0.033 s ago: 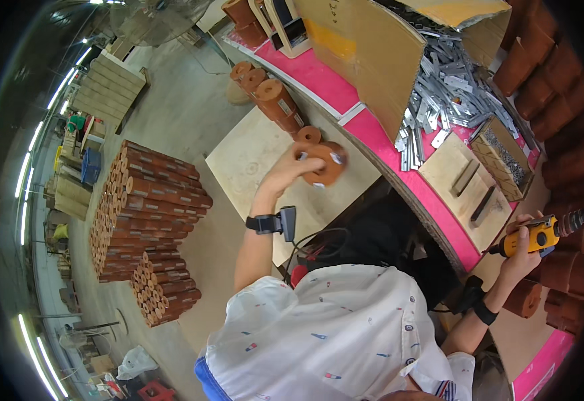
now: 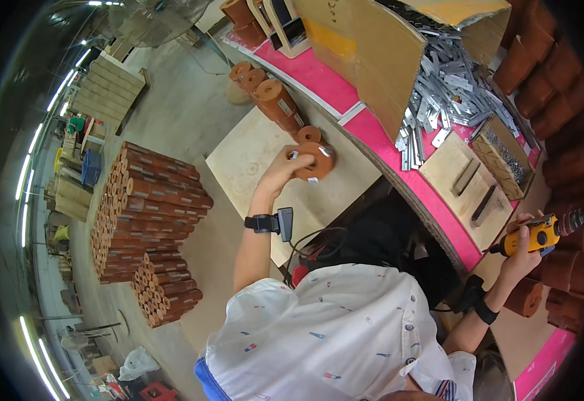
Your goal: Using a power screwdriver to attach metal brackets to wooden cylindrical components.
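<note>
My left hand [image 2: 282, 172] is closed on a reddish-brown cylinder [image 2: 323, 162], its thumb near the middle of the round end. Several small silvery-white pieces show around that end's rim. Just beyond it stands another brown cylinder [image 2: 310, 134] with a hole in its top, on a pale wooden board [image 2: 238, 160]. At the right, my right hand [image 2: 520, 248] is wrapped round the grip of a yellow and black power drill [image 2: 543, 234]. The drill's bit end points left, over the edge of the pink-topped bench [image 2: 455, 242].
Loose metal strips [image 2: 449, 87] spill from a cardboard box [image 2: 378, 60] on the bench. A small box of screws [image 2: 502, 157] sits beside a wooden board with two bars [image 2: 465, 177]. Brown cylinders are piled at far right [image 2: 552, 87] and stacked on the floor [image 2: 151, 207]. A cable crosses near my left wrist.
My left hand has drawn the brown cylinder slightly left, toward the board's middle. My right hand and the drill have stayed in place.
</note>
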`<state>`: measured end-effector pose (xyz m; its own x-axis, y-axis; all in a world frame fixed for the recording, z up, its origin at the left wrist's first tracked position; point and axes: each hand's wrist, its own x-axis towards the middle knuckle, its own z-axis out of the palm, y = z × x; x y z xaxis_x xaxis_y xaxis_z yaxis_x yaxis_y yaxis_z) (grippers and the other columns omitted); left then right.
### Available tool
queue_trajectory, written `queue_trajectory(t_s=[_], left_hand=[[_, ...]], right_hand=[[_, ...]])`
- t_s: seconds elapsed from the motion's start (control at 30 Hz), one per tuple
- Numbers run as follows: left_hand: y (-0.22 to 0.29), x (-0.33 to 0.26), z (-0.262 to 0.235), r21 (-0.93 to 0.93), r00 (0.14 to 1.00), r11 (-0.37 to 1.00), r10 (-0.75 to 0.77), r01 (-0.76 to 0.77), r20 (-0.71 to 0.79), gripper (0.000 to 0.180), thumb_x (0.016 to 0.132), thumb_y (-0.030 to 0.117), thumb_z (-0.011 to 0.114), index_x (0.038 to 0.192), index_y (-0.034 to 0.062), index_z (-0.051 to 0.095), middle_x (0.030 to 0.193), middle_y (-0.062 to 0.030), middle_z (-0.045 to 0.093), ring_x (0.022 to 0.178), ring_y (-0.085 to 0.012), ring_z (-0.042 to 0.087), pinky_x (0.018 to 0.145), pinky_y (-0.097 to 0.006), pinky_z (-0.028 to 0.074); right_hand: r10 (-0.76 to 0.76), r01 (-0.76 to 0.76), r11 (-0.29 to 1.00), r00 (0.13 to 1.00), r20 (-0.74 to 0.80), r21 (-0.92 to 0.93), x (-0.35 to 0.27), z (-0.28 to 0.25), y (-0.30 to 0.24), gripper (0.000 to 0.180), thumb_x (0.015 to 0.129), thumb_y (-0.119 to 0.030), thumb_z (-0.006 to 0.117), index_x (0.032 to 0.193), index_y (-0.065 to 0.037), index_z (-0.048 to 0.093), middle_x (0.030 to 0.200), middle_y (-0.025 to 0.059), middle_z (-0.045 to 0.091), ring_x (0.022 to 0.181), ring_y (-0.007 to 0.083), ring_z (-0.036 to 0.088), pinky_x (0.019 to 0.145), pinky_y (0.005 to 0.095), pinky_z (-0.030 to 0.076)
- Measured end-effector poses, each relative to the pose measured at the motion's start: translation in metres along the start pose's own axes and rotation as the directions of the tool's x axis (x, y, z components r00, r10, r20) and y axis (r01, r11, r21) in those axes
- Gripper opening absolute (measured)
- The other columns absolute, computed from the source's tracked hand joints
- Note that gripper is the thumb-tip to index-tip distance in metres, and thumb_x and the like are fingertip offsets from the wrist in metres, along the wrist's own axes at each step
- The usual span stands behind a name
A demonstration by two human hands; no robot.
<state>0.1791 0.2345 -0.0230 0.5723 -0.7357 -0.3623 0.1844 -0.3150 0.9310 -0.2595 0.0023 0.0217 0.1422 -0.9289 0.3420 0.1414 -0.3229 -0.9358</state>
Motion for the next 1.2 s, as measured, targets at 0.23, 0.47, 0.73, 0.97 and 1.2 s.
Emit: queue_trajectory(t_s=[0.23, 0.47, 0.73, 0.97, 1.2], left_hand=[[-0.079, 0.068, -0.049, -0.541, 0.95, 0.839, -0.21, 0.054, -0.23, 0.064, 0.087, 0.044, 0.066, 0.135, 0.0103, 0.042, 0.127, -0.0153, 0.051, 0.111, -0.0303, 0.056, 0.088, -0.04, 0.052], [-0.068, 0.11, -0.032, -0.382, 0.96, 0.924, -0.115, 0.01, -0.254, 0.068, 0.085, 0.051, 0.066, 0.129, 0.0021, 0.049, 0.121, -0.0153, 0.054, 0.105, -0.028, 0.056, 0.083, -0.042, 0.053], [-0.085, 0.13, -0.043, -0.384, 0.929, 0.923, -0.124, -0.02, -0.348, 0.067, 0.091, 0.05, 0.059, 0.132, -0.0008, 0.045, 0.124, -0.0186, 0.051, 0.11, -0.0316, 0.055, 0.087, -0.046, 0.053], [-0.133, 0.153, -0.054, 0.205, 0.867, 0.906, 0.416, -0.37, -0.275, 0.045, 0.092, 0.03, 0.057, 0.129, 0.0053, 0.05, 0.117, -0.0097, 0.059, 0.098, -0.0203, 0.059, 0.083, -0.033, 0.051], [-0.034, 0.044, 0.031, 0.48, 0.844, 0.772, 0.524, -0.416, -0.111, 0.023, 0.093, 0.011, 0.06, 0.11, -0.0051, 0.06, 0.108, -0.0137, 0.062, 0.095, -0.019, 0.059, 0.084, -0.03, 0.05]], right_hand=[[0.026, -0.026, 1.0, 1.0, 0.003, 0.017, -0.005, 0.002, 0.009, 0.048, 0.088, -0.003, 0.059, 0.132, 0.002, 0.04, 0.1, 0.0115, 0.058, 0.083, 0.018, 0.059, 0.076, 0.0296, 0.049], [0.006, -0.007, 1.0, 1.0, -0.031, -0.029, -0.015, -0.003, 0.009, 0.046, 0.089, -0.002, 0.057, 0.132, 0.001, 0.04, 0.102, 0.0121, 0.059, 0.082, 0.018, 0.059, 0.077, 0.0303, 0.049], [0.016, -0.017, 1.0, 1.0, -0.023, -0.013, -0.025, 0.013, 0.004, 0.043, 0.09, 0.0, 0.055, 0.131, 0.002, 0.043, 0.101, 0.0116, 0.06, 0.08, 0.0168, 0.06, 0.075, 0.0292, 0.049], [0.171, -0.215, 0.953, 0.963, -0.207, -0.212, -0.04, 0.018, -0.013, 0.023, 0.083, -0.013, 0.072, 0.102, -0.003, 0.063, 0.089, 0.0031, 0.065, 0.076, 0.0104, 0.061, 0.068, 0.0246, 0.049], [-0.097, 0.08, 0.979, 0.992, -0.079, -0.189, -0.035, 0.033, -0.028, 0.042, 0.076, -0.014, 0.079, 0.111, -0.003, 0.058, 0.089, 0.0042, 0.063, 0.077, 0.0112, 0.059, 0.07, 0.029, 0.05]])
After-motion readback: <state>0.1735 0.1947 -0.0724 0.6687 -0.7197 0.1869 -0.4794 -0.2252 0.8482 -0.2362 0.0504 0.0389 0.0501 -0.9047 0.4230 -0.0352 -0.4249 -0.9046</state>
